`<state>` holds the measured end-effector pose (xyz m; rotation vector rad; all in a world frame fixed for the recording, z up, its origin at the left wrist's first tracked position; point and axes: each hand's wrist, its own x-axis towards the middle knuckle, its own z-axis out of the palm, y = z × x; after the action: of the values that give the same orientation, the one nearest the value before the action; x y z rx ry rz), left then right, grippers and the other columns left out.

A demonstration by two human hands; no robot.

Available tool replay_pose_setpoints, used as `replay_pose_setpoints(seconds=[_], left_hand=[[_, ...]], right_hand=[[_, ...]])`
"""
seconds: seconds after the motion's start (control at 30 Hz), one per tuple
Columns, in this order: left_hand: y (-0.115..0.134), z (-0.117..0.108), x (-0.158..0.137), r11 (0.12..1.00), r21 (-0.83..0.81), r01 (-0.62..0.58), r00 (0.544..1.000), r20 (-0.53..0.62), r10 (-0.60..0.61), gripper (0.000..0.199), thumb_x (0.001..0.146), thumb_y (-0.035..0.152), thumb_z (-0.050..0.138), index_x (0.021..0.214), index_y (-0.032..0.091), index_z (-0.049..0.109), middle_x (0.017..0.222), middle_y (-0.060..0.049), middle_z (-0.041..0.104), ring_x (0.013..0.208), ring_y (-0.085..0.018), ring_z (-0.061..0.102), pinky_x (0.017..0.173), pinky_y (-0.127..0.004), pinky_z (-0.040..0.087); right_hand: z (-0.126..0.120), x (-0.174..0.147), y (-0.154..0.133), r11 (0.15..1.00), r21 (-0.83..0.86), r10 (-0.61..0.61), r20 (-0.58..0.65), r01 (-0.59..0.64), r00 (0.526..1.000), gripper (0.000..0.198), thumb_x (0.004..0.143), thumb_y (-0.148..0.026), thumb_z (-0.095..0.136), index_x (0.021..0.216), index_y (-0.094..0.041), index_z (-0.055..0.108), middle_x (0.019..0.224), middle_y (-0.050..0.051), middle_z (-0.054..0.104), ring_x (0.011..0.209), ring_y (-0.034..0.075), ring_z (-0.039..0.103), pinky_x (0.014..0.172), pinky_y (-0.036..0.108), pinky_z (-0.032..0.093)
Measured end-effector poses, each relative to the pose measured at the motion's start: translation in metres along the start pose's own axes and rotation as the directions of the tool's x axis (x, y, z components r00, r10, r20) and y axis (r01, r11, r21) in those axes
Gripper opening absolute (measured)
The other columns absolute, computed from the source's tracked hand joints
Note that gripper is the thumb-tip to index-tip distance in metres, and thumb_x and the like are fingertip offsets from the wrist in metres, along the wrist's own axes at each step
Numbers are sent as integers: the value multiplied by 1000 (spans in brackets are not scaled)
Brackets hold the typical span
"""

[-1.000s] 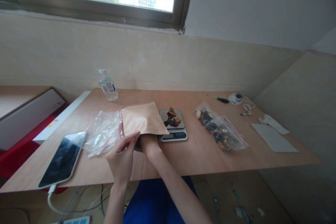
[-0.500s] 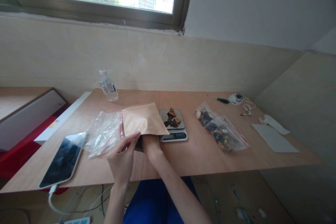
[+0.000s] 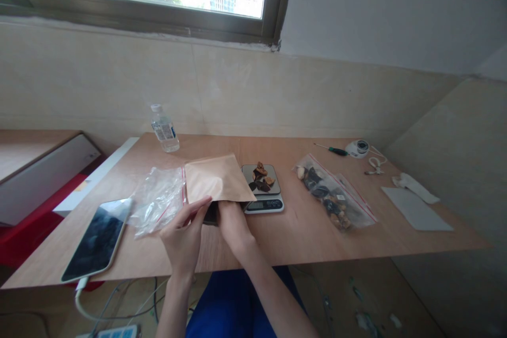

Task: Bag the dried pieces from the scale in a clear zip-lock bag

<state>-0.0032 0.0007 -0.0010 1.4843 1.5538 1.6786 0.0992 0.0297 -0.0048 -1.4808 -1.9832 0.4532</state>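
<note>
A brown paper bag lies in the middle of the table, its opening facing me. With thumb and fingers my left hand pinches the upper lip of that opening. My right hand reaches into the bag; its fingers are hidden inside, so what they hold cannot be seen. The inside of the bag looks dark at the mouth. Just right of the bag is a small digital scale, with several dried brown pieces on its metal plate.
Left of the bag lie a clear zip bag and a phone on a cable. A water bottle stands behind. To the right are a filled zip bag, a screwdriver, a white camera and a white sheet.
My right hand has drawn back slightly, with more of its back showing outside the bag's mouth. The left hand keeps its pinch on the lip.
</note>
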Motion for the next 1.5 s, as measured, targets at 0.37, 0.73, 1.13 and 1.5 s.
replay_pose_setpoints(seconds=[0.37,0.73,1.13,1.5], left_hand=[[-3,-1,4,1000,11,-14,1000,20,14,17,77,35,67,86,24,75,89,-1,76,84,-21,70,74,-30,56],[-1,-2,4,999,46,3,1000,-4,-3,18,75,36,70,88,25,75,87,0,76,78,-20,70,71,-29,56],[-2,-3,7,999,39,3,1000,-5,-2,15,75,34,71,87,27,75,89,2,76,85,-19,70,76,-28,55],[-3,5,6,999,39,33,999,-1,-33,17,74,35,71,87,25,76,89,0,75,82,-19,69,74,-27,54]], right_hand=[[-50,-43,-11,903,428,-19,-14,23,1000,39,78,-1,51,108,-23,63,109,3,64,105,17,62,94,32,50],[-91,-10,116,809,588,294,-413,5,862,28,74,-30,68,99,-18,62,105,10,68,99,20,65,95,41,50],[-69,21,169,842,529,375,-434,-105,819,30,80,-40,57,95,-14,64,98,13,69,90,21,65,86,39,50],[-66,-49,3,849,508,-163,-5,143,987,31,92,-14,40,111,-20,63,117,5,64,113,15,57,100,31,44]])
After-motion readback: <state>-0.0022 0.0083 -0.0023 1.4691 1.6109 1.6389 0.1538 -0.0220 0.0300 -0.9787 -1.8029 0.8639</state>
